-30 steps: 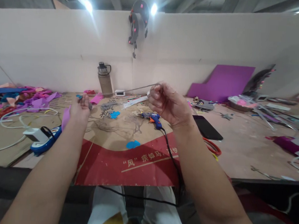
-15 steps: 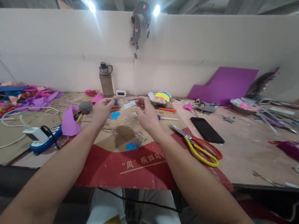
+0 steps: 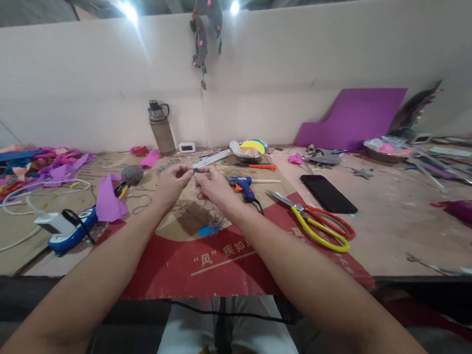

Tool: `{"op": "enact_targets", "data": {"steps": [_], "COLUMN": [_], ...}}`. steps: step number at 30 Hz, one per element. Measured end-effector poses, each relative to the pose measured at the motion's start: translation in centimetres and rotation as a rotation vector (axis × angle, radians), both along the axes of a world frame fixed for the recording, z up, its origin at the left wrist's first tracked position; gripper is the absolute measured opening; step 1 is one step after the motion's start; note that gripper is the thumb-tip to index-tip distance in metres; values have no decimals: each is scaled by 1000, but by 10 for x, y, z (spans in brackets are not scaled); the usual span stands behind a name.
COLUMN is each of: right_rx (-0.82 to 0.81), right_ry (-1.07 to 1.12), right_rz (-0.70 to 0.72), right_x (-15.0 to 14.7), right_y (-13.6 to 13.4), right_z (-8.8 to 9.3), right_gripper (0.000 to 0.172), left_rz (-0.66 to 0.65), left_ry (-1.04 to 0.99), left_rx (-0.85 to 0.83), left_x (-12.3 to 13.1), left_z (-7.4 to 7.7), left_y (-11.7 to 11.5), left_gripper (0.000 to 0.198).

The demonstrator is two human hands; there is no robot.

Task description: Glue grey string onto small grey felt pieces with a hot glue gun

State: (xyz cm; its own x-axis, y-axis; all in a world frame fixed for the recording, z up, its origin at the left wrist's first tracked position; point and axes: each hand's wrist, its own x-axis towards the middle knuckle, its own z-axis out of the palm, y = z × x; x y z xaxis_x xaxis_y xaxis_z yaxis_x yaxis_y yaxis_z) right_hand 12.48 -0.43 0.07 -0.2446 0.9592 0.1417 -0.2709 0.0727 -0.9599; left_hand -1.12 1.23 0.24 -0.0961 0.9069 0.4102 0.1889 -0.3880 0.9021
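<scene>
My left hand (image 3: pixel 173 182) and my right hand (image 3: pixel 210 185) meet above the cardboard sheet (image 3: pixel 198 260), fingertips pinched together on a small blue piece (image 3: pixel 196 170) that I cannot make out clearly. Just beyond the right hand lies a blue glue gun (image 3: pixel 241 186) with a black cord. A blue felt cutout (image 3: pixel 207 230) with tangled thread lies under my wrists. A grey yarn ball (image 3: pixel 132 174) sits to the left of my left hand.
Yellow and orange scissors (image 3: pixel 317 226) and a black phone (image 3: pixel 328 194) lie right of my hands. A water bottle (image 3: pixel 158 126), a bowl (image 3: pixel 248 150), a purple sheet (image 3: pixel 347 116), felt scraps (image 3: pixel 30 165) and a power strip (image 3: pixel 61 222) surround the work area.
My hands came together at the table centre, both now pinching the small piece. The right hand dropped from its raised position a second ago. The view tilted slightly.
</scene>
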Motion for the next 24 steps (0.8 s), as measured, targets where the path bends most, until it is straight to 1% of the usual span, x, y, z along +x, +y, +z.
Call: {"op": "enact_targets", "data": {"steps": [2,5,8,12,15,20,24], "right_rx": [-42,-74,-4,141,211,241,239], "right_ry": [-11,-67,-129,-162,-174,-296,-323], "right_rz": [-69,-165,-255,-265,-278,-339,-371], "right_x": [0,1,2,4,5,11,16], "right_y": [3,8,13,20,26,30,29], "right_z": [-1,-3,-7,-14,-19,-22,-21], "right_gripper": [15,16,17,20,20,25,25], "left_rz": [-37,-100,-172,-220,-229,-298,-316], "left_ry": [-60,-181,-239,-282,-304,-403,-449], "left_rx": [-44,-90,-138,-189,-228,-306,-366], "left_x": [1,4,6,9,11,13,15], "left_z": [-4,-7,-6,-5,-4,-4,-2], "left_y": [3,4,2,-1,-3,-5,-8], "left_gripper": [12,14,15,13,12,15,16]}}
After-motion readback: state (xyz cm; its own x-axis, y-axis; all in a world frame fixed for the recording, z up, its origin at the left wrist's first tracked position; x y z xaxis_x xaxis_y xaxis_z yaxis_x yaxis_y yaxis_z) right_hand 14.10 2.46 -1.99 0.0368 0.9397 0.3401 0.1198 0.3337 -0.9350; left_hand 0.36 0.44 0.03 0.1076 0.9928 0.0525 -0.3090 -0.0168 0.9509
